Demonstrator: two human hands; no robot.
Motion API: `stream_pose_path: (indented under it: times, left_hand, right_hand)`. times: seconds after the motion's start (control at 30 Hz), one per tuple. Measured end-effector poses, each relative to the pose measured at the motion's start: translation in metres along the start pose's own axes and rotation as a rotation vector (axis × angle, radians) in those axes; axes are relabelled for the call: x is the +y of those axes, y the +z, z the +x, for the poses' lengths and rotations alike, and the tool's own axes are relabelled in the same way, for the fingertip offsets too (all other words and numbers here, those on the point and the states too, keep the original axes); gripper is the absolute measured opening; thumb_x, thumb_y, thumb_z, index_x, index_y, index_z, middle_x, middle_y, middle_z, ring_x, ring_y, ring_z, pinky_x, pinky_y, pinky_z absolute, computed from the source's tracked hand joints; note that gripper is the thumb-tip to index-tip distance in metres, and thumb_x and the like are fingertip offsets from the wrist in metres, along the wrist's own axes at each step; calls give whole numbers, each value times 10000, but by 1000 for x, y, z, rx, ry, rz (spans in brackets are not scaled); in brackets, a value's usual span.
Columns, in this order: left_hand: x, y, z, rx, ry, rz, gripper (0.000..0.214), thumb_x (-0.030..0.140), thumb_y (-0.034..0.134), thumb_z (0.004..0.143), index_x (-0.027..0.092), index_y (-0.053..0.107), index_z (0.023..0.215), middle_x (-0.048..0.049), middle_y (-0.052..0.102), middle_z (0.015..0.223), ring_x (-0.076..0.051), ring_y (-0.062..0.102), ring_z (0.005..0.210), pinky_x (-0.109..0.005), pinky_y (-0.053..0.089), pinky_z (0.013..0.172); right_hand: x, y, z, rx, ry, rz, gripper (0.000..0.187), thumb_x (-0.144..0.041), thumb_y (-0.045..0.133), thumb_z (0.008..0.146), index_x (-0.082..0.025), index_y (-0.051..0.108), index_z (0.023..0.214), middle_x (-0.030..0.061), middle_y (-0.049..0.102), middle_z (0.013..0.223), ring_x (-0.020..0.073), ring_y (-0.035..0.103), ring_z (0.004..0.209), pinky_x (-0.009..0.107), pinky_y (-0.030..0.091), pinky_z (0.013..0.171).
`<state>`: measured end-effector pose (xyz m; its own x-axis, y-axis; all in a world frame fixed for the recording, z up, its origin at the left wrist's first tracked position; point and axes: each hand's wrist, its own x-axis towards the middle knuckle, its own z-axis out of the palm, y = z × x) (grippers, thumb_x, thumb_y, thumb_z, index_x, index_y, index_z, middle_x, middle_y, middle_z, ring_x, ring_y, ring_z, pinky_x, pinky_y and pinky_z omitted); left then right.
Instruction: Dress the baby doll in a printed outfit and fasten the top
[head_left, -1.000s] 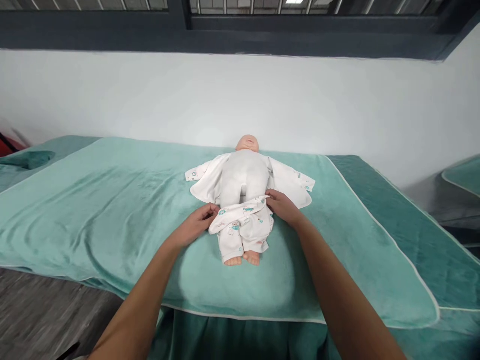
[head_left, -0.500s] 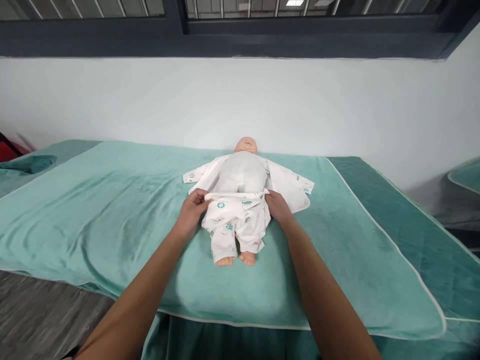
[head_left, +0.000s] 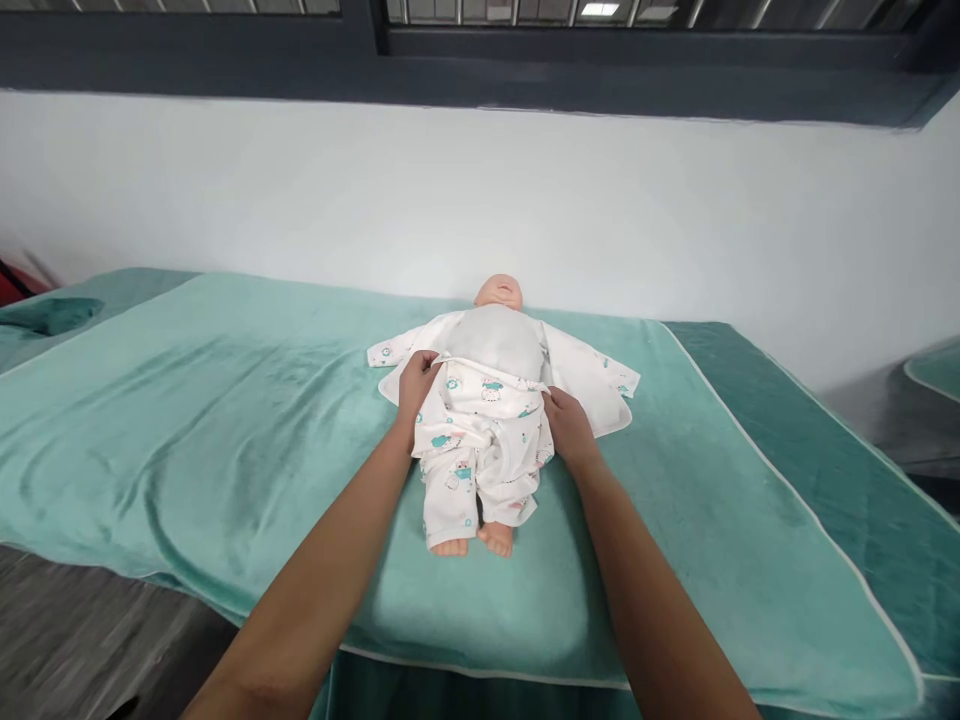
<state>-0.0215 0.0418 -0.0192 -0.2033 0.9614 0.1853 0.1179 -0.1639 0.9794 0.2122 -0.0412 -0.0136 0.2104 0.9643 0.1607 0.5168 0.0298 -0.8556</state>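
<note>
A baby doll (head_left: pixel 499 291) lies on its back, its head toward the wall and its bare feet toward me. White printed pants (head_left: pixel 487 420) cover its legs and reach up over the lower belly. My left hand (head_left: pixel 417 392) pinches the waistband at its left side, and my right hand (head_left: pixel 568 425) grips the same waistband at the right, slightly lower. Spread beneath the doll's torso is a white long-sleeved shirt (head_left: pixel 589 380), its front lying open. A plain white layer (head_left: pixel 499 340) covers the chest and belly.
The doll rests on a light green blanket (head_left: pixel 262 420) with a pale edging, laid over a darker green bed cover (head_left: pixel 840 450). Behind stands a white wall (head_left: pixel 337 200) below a dark window frame (head_left: pixel 600 75). Grey flooring (head_left: pixel 75 630) shows at lower left.
The waistband has moved up the doll's belly, more on the left side, where my left hand has risen with it. My right hand keeps its grip. The camera view has shifted slightly.
</note>
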Motion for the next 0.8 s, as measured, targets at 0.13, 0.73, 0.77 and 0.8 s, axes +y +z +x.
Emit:
stream_pose_path:
  times: [0.13, 0.73, 0.77, 0.8]
  left_hand:
    - [-2, -7, 1, -101, -56, 14, 169, 339, 613, 755, 192, 670, 815, -29, 682, 800, -221, 613, 839, -331, 464, 819]
    - [26, -13, -12, -348, -237, -372, 427, 456, 785, 685, 159, 762, 990, -76, 782, 914, -291, 702, 985, -381, 527, 907]
    - [26, -12, -11, -319, -239, -349, 420, 462, 782, 683, 159, 766, 974, -71, 782, 903, -294, 702, 981, -380, 529, 900]
    - [26, -12, -11, -298, -245, -338, 414, 466, 780, 683, 158, 769, 960, -69, 782, 896, -296, 702, 976, -381, 532, 893]
  right_hand:
    - [-9, 2, -6, 126, -70, -96, 241, -404, 474, 885, -220, 535, 740, -10, 544, 672, 177, 475, 686, 298, 369, 639]
    - [-19, 7, 66, 35, 60, 375, 178, -269, 522, 698, -231, 382, 596, -44, 399, 572, 121, 358, 555, 261, 329, 503]
    - [-14, 10, 66, 47, 71, 385, 203, -275, 526, 703, -235, 358, 596, -46, 385, 570, 119, 346, 553, 261, 315, 495]
    - [-10, 11, 65, 54, 70, 375, 205, -286, 535, 712, -234, 371, 602, -45, 402, 577, 121, 357, 561, 261, 315, 497]
